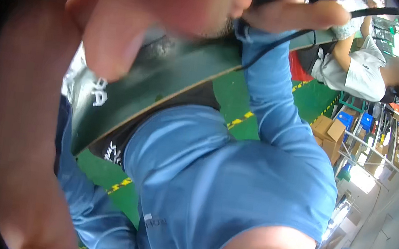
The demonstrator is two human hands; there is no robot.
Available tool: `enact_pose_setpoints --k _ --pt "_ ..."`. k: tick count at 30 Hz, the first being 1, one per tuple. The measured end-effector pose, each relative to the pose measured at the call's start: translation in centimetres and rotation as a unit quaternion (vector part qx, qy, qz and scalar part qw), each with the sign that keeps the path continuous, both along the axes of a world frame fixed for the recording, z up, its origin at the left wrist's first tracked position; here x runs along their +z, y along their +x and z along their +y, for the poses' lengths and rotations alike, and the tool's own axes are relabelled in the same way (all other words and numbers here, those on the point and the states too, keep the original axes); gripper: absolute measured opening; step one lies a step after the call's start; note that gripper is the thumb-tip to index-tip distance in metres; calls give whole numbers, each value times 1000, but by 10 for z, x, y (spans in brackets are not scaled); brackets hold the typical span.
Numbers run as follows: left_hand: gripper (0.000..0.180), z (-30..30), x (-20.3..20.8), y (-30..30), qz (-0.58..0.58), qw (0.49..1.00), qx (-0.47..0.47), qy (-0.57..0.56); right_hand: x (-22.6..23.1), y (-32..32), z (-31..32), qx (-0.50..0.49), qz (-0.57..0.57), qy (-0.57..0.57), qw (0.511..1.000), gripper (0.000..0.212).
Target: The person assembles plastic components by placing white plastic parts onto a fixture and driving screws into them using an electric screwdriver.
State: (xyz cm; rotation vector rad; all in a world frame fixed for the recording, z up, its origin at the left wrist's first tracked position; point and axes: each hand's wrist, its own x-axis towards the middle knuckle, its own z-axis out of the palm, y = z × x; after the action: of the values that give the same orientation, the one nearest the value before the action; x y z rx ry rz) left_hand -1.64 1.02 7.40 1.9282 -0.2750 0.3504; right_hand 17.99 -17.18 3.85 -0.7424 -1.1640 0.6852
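Note:
My left hand (pixel 116 33) is very close to the lens, large and blurred. Its fingers curl round something at the upper edge that I cannot make out. On the right, my right hand (pixel 298 14) closes at a dark thing mostly cut off by the frame. A black cable (pixel 278 47) runs beside that hand and down along its blue sleeve. Beneath both hands lies a dark green tabletop (pixel 164 89) with a brown edge. A shiny silvery plastic bag (pixel 76 75) with white print rests at its left end, partly hidden by fingers.
My blue-shirted torso is close to the table edge. Another person (pixel 356 68) in a white shirt and dark cap is at the upper right. Cardboard boxes (pixel 329 133), blue bins (pixel 366 121) and a white rack (pixel 371 154) stand beyond the green floor (pixel 229 91) with yellow-black tape.

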Motion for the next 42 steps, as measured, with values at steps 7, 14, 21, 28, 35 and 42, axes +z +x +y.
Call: enact_pose_setpoints --k 7,14,21,28,35,42 --pt "76 -15 -44 23 -7 997 64 47 15 16 -14 54 -37 89 994 105" --pt "46 -29 -88 34 -63 978 144 140 10 -13 31 95 33 115 988 95" --pt "32 -30 -98 36 -88 967 192 146 4 -34 59 102 121 96 983 80" --pt "33 -28 -101 34 -87 964 197 158 26 -48 45 -115 108 -116 981 84" --pt "37 -27 -104 33 -92 963 197 157 25 -56 47 -119 86 -48 988 90" --pt "30 -25 -95 35 -68 961 188 190 31 -58 49 -103 238 -48 965 92"
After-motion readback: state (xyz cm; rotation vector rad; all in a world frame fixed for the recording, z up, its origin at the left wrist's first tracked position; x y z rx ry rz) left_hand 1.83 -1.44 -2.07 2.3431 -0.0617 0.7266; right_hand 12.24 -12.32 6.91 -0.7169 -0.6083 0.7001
